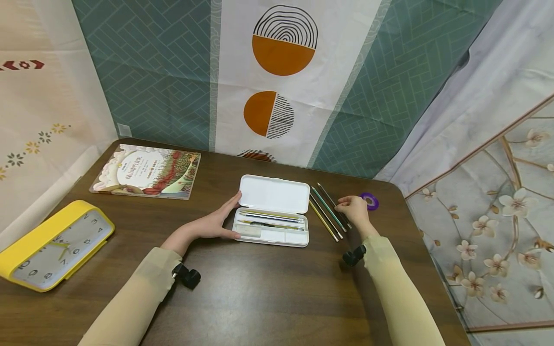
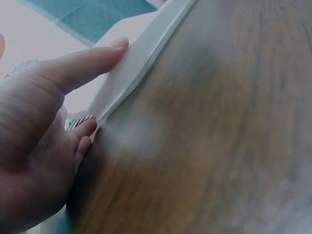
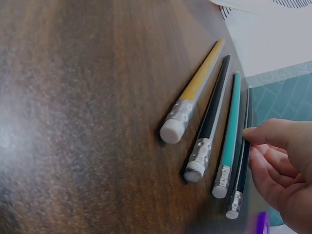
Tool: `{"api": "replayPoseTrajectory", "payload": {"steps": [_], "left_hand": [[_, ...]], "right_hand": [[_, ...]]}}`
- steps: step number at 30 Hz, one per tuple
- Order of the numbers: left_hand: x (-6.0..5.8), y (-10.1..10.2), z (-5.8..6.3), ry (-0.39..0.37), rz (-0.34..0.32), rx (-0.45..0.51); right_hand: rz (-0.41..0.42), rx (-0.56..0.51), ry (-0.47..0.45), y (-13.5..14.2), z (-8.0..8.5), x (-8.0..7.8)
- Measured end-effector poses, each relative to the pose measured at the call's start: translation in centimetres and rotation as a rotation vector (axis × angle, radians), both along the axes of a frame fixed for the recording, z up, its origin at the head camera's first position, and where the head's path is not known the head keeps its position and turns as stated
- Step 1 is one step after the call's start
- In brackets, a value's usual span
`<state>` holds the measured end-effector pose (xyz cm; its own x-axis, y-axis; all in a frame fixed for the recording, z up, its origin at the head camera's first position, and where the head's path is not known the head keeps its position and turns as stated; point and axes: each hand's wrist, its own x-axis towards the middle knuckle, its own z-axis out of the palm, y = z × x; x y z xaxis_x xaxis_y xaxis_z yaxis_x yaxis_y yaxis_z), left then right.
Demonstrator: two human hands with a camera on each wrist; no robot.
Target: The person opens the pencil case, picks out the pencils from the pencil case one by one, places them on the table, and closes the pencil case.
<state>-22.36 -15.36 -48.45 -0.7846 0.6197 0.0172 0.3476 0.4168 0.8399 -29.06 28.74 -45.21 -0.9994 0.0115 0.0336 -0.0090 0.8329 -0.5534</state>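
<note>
1. At far left: yellow clock (image 1: 60, 250), with book (image 1: 147, 170) behind it; both well apart from either hand.
2. Just left of centre: left hand (image 1: 212, 225), thumb and fingers spread, touching the left side of the pencil case (image 1: 274, 193). Pinches nothing.
3. At centre: the case, lid open to the far side; inner pencils (image 1: 271, 216) lie left-to-right, white eraser (image 1: 249, 231) in the front left compartment.
4. Right of case: three loose pencils side by side: yellow pencil (image 3: 197, 87), black pencil (image 3: 217, 105), green pencil (image 3: 232, 126). Tips far and leftward, eraser ends near.
5. Outermost right of that row: dark pencil (image 3: 240, 175), same slant. Right hand (image 1: 354, 210) pinches it around mid-length, thumb against fingers. Key relation: its long axis slants across the case's left-right axis; right hand is nearer, case lies leftward past the other three.
6. Just right of that hand: purple tape roll (image 1: 374, 205).
</note>
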Motion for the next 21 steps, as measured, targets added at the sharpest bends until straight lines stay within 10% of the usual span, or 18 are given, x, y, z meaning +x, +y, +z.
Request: {"api": "replayPoseTrajectory", "payload": {"steps": [21], "left_hand": [[-0.01, 0.07, 0.05, -0.008, 0.002, -0.004]], "right_hand": [[0.021, -0.082, -0.016, 0.53, -0.45, 0.04]]}}
